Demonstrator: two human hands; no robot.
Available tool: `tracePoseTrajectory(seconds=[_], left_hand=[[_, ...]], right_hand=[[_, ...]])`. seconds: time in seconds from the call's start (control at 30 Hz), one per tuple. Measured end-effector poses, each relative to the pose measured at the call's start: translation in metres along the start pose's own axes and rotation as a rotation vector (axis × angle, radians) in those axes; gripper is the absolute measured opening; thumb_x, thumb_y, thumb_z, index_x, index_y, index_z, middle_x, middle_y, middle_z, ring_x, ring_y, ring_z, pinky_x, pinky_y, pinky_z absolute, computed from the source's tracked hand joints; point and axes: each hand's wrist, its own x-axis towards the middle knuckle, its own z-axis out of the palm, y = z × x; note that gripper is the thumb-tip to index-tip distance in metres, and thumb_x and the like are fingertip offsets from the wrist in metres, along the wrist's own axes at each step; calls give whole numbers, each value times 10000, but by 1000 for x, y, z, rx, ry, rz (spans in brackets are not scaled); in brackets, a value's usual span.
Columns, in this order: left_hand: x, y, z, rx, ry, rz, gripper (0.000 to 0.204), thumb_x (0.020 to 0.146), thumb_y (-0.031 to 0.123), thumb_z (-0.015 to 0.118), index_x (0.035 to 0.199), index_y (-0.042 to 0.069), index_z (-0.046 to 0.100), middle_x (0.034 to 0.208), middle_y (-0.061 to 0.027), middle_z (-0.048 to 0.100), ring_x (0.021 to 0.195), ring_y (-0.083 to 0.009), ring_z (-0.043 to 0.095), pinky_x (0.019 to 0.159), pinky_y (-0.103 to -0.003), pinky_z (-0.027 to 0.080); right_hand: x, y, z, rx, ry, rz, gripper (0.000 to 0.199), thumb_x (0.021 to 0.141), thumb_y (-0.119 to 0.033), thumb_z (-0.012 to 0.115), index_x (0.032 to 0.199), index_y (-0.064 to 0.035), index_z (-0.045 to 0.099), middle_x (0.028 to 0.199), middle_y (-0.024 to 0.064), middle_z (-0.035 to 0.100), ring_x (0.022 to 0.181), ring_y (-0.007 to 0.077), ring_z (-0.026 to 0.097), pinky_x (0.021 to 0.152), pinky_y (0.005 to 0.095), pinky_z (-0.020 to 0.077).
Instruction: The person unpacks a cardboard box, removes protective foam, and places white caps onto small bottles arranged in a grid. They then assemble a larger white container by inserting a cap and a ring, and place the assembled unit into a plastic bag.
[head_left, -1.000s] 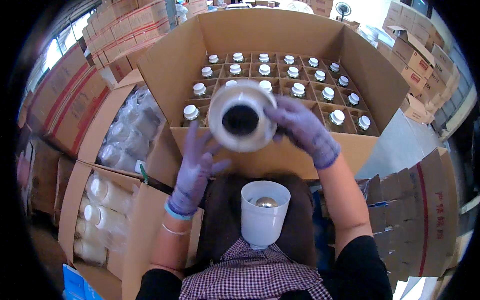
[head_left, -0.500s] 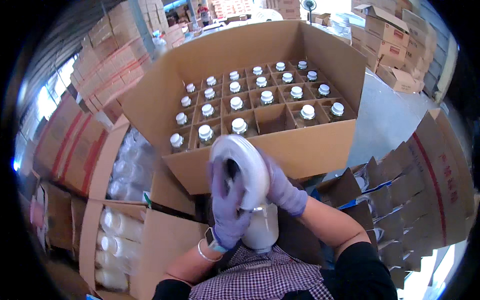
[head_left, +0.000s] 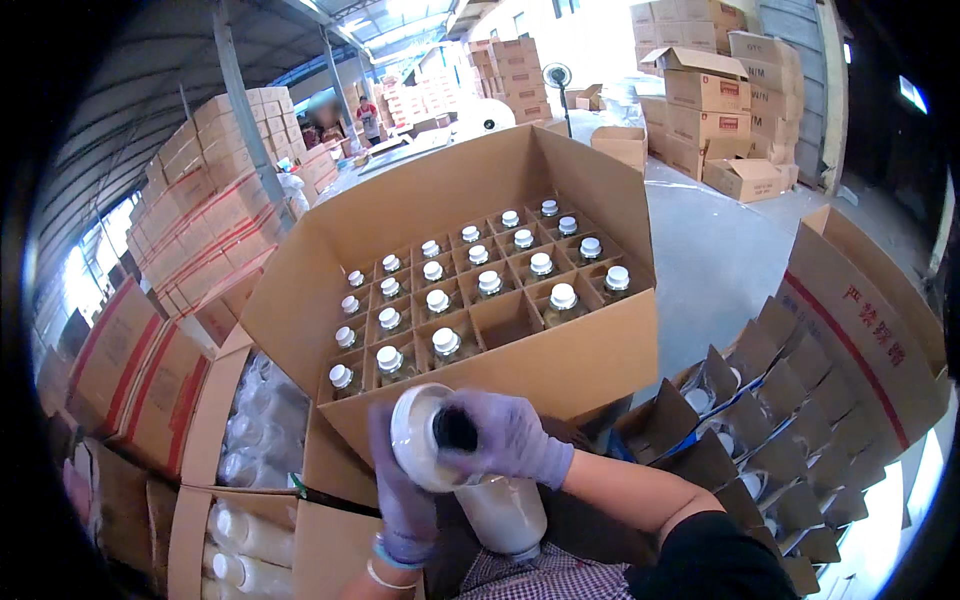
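A thick white ring-shaped roll (head_left: 411, 440) with a dark hole is between my hands, over my lap. My gloved left hand (head_left: 404, 500) presses against its left side, fingers stretched along it. My gloved right hand (head_left: 515, 440) curls over its right side, fingers bent at the dark hole. Beneath the roll lies a pale see-through bottle (head_left: 508, 515), its neck pointing toward me. Beyond stands an open cardboard box (head_left: 585, 375) with dividers and several white-capped bottles (head_left: 390, 360). What the roll is made of cannot be told.
On the left, one open box holds clear plastic bottles (head_left: 262, 420); a nearer one holds whitish bottles (head_left: 258, 535). At right, a carton (head_left: 868, 345) has dividers and bottles in its cells. Stacked cartons (head_left: 708, 95), a fan (head_left: 558, 76) and people stand farther back.
The view has tilted up and shifted. My left hand has gone from the roll's hole to its outer left side. My right hand has come from the right side to the hole.
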Motion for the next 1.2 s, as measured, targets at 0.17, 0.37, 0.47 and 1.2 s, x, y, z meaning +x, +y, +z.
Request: tracePoseTrajectory(seconds=[0.17,0.37,0.47,1.2], left_hand=[[6,1,-5,738,-182,347,615,852,381,752,1289,-2,549,1448,-183,429,1341,-312,423,1126,-503,374],[3,-8,-7,-1187,36,-644,850,888,393,725,1510,0,299,1399,-139,498,1279,-250,520,1109,-374,400],[-1,-28,0,-156,-41,-133,794,883,391,706,1472,-22,369,1453,-239,429,1349,-357,441,1120,-439,375],[-9,-148,-6,-478,-598,-142,348,858,317,701,1069,47,762,1159,-131,709,1146,-279,639,1086,-467,413]], right_hand=[[0,9,15,745,-25,313,394,933,-308,636,1264,-103,570,1162,110,666,1018,312,670,851,387,547],[4,-24,-15,-5,15,1,623,811,-303,765,1334,-74,515,1028,177,690,954,360,686,824,379,553],[4,-15,12,428,-33,276,517,950,-337,624,1383,-88,490,1247,136,639,1110,279,641,922,373,542],[-77,65,15,712,-135,312,246,843,-254,694,975,-59,764,1092,118,712,1150,286,618,1045,424,456]])
